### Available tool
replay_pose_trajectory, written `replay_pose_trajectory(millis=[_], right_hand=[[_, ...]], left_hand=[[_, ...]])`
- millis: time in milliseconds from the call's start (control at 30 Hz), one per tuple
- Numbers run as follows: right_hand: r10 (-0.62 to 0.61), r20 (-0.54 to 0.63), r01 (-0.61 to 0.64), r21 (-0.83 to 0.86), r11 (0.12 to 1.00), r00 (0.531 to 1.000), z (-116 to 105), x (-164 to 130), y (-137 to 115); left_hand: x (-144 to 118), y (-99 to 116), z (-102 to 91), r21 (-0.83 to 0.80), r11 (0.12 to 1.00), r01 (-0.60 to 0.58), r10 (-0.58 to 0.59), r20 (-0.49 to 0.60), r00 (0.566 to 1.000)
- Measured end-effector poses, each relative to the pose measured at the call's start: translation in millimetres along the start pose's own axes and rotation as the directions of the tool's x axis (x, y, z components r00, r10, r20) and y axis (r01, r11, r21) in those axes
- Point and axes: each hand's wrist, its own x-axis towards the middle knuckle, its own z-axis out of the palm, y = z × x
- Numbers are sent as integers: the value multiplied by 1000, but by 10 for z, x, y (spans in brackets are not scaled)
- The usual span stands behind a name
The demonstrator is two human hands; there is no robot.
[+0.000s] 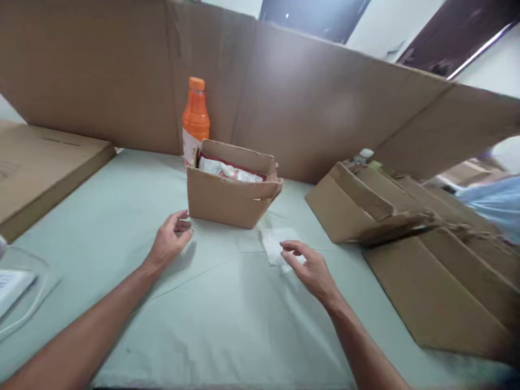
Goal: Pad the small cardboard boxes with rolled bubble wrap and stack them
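My left hand [169,239] rests on the pale green table cover [227,314], fingers curled loosely with nothing in them, just left of a small open cardboard box [227,197]. Several white packets [229,171] on a red lining fill the box. My right hand [311,268] lies over the near edge of a small clear plastic packet [276,241] flat on the cover, fingertips touching it.
An orange bottle [195,116] stands behind the box. A tall cardboard sheet [304,103] walls the back. Flattened cartons [406,238] lie at right, a flat carton [36,168] at left, clear plastic packaging [18,292] at the left edge.
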Motion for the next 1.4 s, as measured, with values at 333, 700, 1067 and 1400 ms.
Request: replay_pose_trajectory(millis=[333, 700, 1067, 1400], right_hand=[[-78, -93, 63, -151, 987, 993, 320, -79, -182], [-152, 222, 14, 523, 852, 963, 373, -322, -1095], [115, 330, -337, 764, 550, 937, 319, -156, -1124], [-78, 535, -445, 768, 461, 842, 565, -263, -1141]], left_hand=[[-169, 187, -17, -33, 999, 42, -43, -15, 999], [-904, 477, 208, -283, 897, 340, -186, 456, 870], [-1218, 279, 273, -168, 964, 206, -127, 390, 912], [-1460, 348, 263, -188, 956, 226, -173, 260, 950]])
